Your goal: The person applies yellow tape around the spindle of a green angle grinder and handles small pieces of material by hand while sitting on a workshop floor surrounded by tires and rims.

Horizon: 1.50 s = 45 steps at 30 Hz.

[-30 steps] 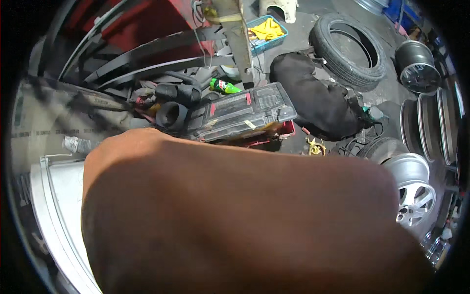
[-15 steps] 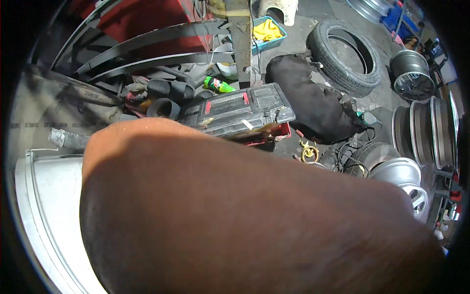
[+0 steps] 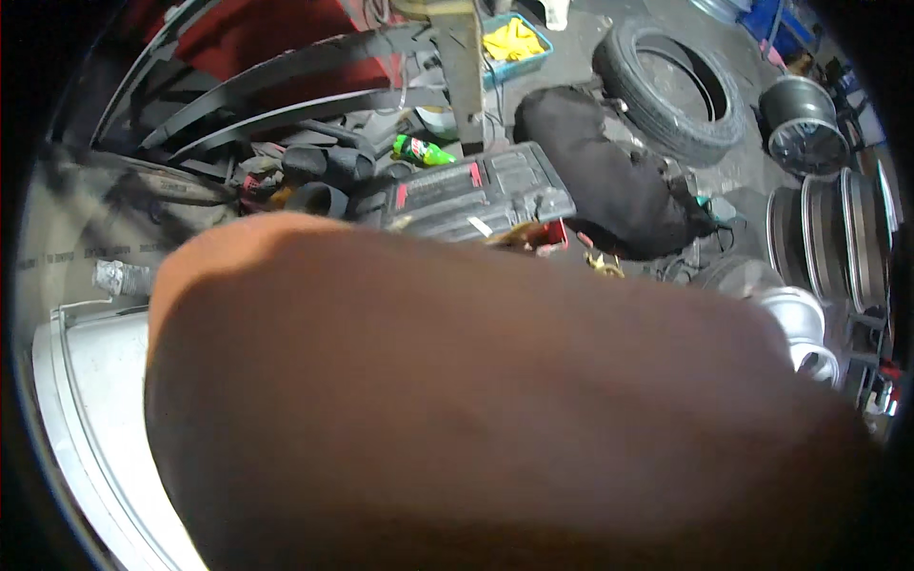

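Observation:
Bare skin of a bent limb (image 3: 476, 400), very close and blurred, fills the middle and lower part of the view. Which limb it is, I cannot tell. Neither my left hand nor my right hand shows, so what they hold or touch is hidden. Just beyond the limb, a black toolbox (image 3: 514, 190) with red latches lies partly covered by it. To the left, a white curved panel (image 3: 105, 400) runs along the lower edge.
A green bottle (image 3: 422, 150) lies behind the toolbox near dark metal arms (image 3: 286, 81). On the floor to the right are a black bag (image 3: 609, 181), a tyre (image 3: 685, 124) and several wheel rims (image 3: 847, 238). Yellow cloth (image 3: 512, 40) sits in a blue basket (image 3: 519, 74).
The view has shifted slightly, so the toolbox, bag and rims appear higher. The limb's upper edge has risen a little and now covers more of the rims and tyres behind it.

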Motion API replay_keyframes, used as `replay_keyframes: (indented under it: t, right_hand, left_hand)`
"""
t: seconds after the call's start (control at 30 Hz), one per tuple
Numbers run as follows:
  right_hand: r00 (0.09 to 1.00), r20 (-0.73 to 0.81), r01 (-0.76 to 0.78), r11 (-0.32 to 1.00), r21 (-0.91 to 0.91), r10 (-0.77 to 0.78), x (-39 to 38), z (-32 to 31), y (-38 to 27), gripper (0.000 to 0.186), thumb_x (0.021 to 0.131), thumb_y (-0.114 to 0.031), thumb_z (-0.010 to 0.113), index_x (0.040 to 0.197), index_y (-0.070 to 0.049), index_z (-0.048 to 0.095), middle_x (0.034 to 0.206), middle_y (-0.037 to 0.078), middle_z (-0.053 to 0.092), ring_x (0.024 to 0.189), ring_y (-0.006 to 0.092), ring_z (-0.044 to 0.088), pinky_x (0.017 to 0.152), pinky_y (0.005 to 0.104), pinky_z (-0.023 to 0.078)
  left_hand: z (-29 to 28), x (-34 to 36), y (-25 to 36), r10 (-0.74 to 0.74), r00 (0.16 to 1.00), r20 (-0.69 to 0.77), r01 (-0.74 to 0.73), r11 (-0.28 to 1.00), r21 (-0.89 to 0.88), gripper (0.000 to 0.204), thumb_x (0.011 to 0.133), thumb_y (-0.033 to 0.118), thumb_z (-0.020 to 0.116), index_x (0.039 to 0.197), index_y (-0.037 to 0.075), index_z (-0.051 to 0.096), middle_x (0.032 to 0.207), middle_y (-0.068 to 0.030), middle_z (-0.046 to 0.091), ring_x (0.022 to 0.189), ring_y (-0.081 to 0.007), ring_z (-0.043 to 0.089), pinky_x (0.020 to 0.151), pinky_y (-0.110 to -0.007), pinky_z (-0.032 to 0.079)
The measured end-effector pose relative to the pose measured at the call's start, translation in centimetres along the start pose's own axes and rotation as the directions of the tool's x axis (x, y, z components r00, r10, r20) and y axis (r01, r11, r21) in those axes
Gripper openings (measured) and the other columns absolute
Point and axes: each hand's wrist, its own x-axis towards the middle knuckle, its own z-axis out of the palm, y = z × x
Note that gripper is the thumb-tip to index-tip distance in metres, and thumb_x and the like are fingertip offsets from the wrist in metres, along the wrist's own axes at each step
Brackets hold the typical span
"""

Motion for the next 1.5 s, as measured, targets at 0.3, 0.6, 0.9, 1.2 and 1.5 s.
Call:
replay_keyframes:
  t: [0.3,0.6,0.9,1.2,1.5]
  right_hand:
    - [0.998,-0.035,0.046,0.999,0.016,-0.045,2.2,2.3,0.8,0.064,0.086,-0.009,0.079,0.131,0.010,0.038,0.093,0.034,0.069,0.098,0.0546,0.067,0.086,0.0582,0.054]
    - [0.919,-0.391,0.117,0.984,0.131,-0.057,0.5,-2.0,0.8,0.054,0.090,-0.013,0.079,0.126,0.001,0.041,0.083,0.027,0.067,0.085,0.0502,0.067,0.075,0.0547,0.052]
    - [0.617,-0.692,0.304,0.698,0.648,0.374,-9.9,-10.6,5.2,0.054,0.098,-0.023,0.077,0.135,0.003,0.047,0.076,-0.001,0.060,0.068,0.0064,0.054,0.061,0.0256,0.047]
    - [0.338,-0.703,0.276,0.649,0.710,0.625,-18.4,-8.8,10.0,0.051,0.099,-0.025,0.077,0.137,-0.002,0.053,0.082,-0.006,0.058,0.069,0.0037,0.050,0.061,0.0211,0.038]
    - [0.163,-0.717,0.361,0.636,0.682,0.677,-21.3,-8.4,12.5,0.046,0.104,-0.027,0.070,0.141,-0.006,0.054,0.088,-0.007,0.055,0.074,0.0007,0.049,0.061,0.0161,0.037]
  left_hand:
    - [-1.5,4.9,-5.5,-0.537,0.446,0.716,0.231,0.842,0.487,0.082,0.082,0.024,0.087,0.154,0.011,0.052,0.129,-0.0196,0.068,0.119,-0.0410,0.066,0.099,-0.048,0.055]
    - [8.4,9.3,-4.6,-0.115,0.499,0.859,0.187,0.982,0.022,0.072,0.083,0.005,0.072,0.153,0.014,0.056,0.107,-0.0106,0.057,0.091,-0.0360,0.063,0.078,-0.044,0.055]
    - [12.5,13.3,-1.2,0.209,0.668,0.714,0.197,0.876,-0.440,0.063,0.100,0.043,0.062,0.141,0.003,0.037,0.097,-0.0172,0.075,0.082,-0.0312,0.076,0.063,-0.037,0.061]
    - [22.7,18.1,0.5,0.462,0.745,0.481,0.298,0.415,-0.860,0.044,0.113,0.026,0.049,0.082,-0.001,0.062,0.064,-0.0119,0.058,0.053,-0.0182,0.054,0.055,-0.038,0.045]
    - [23.5,17.8,-4.8,0.503,0.310,0.807,0.029,0.843,-0.537,0.027,0.100,0.020,0.067,0.109,-0.005,0.067,0.083,-0.0148,0.061,0.074,-0.0309,0.066,0.070,-0.042,0.054]
